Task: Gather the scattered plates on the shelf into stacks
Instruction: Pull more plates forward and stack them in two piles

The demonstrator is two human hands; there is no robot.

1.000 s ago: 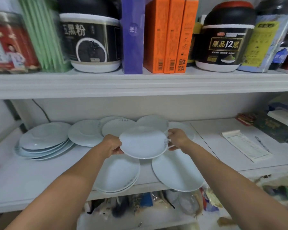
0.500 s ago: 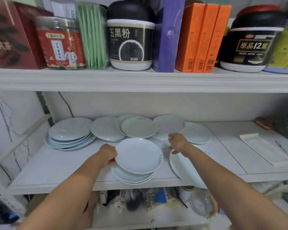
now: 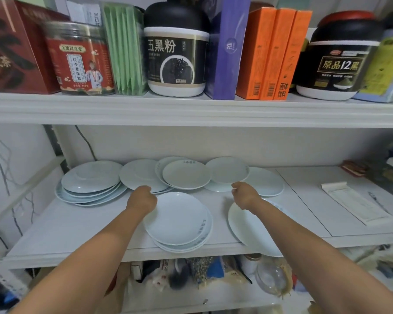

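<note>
Pale blue-white plates lie on the middle shelf [image 3: 77, 232]. A short stack [image 3: 179, 223] sits at the front centre, and my left hand [image 3: 143, 198] holds the left rim of its top plate with curled fingers. My right hand [image 3: 244, 193] hovers curled and holds nothing, just right of that stack. A larger stack [image 3: 91, 179] stands at the back left. Loose, partly overlapping plates run along the back: one [image 3: 141, 174], a pair [image 3: 186, 174], another [image 3: 227, 169] and one further right [image 3: 269, 182]. A big plate [image 3: 245, 227] overhangs the front edge under my right forearm.
A notepad [image 3: 354, 203] and a pen [image 3: 378, 201] lie on the shelf's right part. The upper shelf [image 3: 191, 109] holds jars and boxes close above the plates. Clutter and a glass jar [image 3: 272, 279] fill the shelf below.
The plate that both hands held has come down onto the front centre stack. My right hand let go of it and drew back to the right. The view has shifted left.
</note>
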